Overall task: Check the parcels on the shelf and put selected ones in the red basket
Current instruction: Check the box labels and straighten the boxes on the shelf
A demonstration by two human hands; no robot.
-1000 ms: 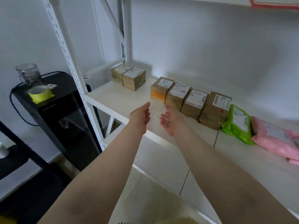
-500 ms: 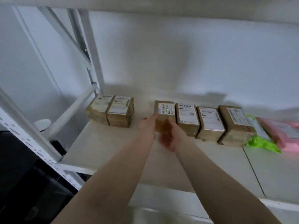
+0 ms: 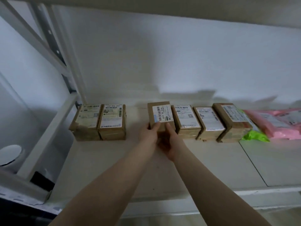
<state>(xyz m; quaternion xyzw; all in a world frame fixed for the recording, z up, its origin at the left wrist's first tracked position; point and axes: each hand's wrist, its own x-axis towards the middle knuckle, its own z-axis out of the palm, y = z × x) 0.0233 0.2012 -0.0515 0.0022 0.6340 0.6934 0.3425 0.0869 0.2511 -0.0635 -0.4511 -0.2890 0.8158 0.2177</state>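
Observation:
A small brown cardboard parcel (image 3: 160,114) with a white barcode label stands at the left end of a row on the white shelf (image 3: 114,157). My left hand (image 3: 149,134) grips its near left corner with the thumb on top. My right hand (image 3: 170,144) holds its near right side from below. Three more brown parcels (image 3: 186,119) (image 3: 209,122) (image 3: 231,118) continue the row to the right. A pair of brown parcels (image 3: 99,121) sits apart to the left. The red basket is not in view.
A green mailer bag (image 3: 254,136) and pink mailer bags (image 3: 276,123) lie at the right end of the row. A white metal upright and brace (image 3: 53,51) frame the left side. The upper shelf (image 3: 162,7) hangs overhead. A round white object (image 3: 10,152) sits lower left.
Both hands have reached forward from the shelf's front edge and closed on the leftmost parcel of the row. My view has come closer to the shelf.

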